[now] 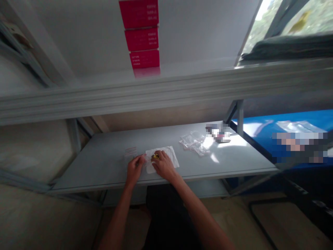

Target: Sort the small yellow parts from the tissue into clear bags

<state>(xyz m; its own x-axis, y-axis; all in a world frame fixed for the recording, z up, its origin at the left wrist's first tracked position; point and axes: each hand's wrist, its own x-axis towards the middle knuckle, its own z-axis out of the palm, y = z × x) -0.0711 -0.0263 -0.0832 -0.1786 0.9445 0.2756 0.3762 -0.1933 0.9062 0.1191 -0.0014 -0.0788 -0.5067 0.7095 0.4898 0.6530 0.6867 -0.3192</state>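
Observation:
On the grey table lies a white cloth or sheet (172, 155), with a small yellow and black item (155, 156) on its left part. My right hand (163, 164) is closed over that item, fingertips on it. Just to the left, my left hand (135, 167) pinches the edge of a small clear plastic bag (146, 158) whose opening faces the yellow and black item. Another clear zip bag (130, 151) lies flat behind my left hand.
Several clear bags (194, 142) lie right of centre on the grey table (104, 159), with a blurred item (221, 133) beyond them. A metal beam (166, 99) crosses above. At the right is a blue table (256, 126) with pixelated shapes. Red boxes (144, 40) show higher up.

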